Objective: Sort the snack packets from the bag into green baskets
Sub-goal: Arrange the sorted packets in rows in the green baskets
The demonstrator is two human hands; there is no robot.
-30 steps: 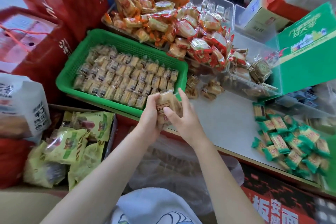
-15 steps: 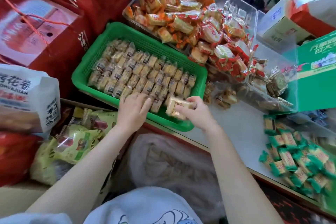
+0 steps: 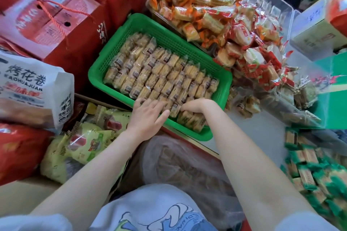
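Observation:
A green basket [image 3: 120, 43] sits in the middle, filled with neat rows of small tan snack packets [image 3: 159, 73]. My left hand [image 3: 148, 116] lies flat over the packets at the basket's near edge, fingers spread. My right hand [image 3: 199, 106] reaches into the near right corner and grips a small stack of the same tan packets [image 3: 191, 122], its fingers curled under and partly hidden. A clear plastic bag [image 3: 184, 167] with more packets lies below the basket, between my arms.
Red gift boxes [image 3: 56, 17] and a white bread bag [image 3: 32, 90] crowd the left. Yellow-green packets [image 3: 82, 142] fill a carton below them. Orange and red snack piles [image 3: 216, 9] stand behind the basket; green-wrapped packets [image 3: 309, 165] lie at the right.
Both hands moved from above the basket's near edge down into it. The left hand let go and flattened on the rows; the right hand lowered its packets into the near right corner.

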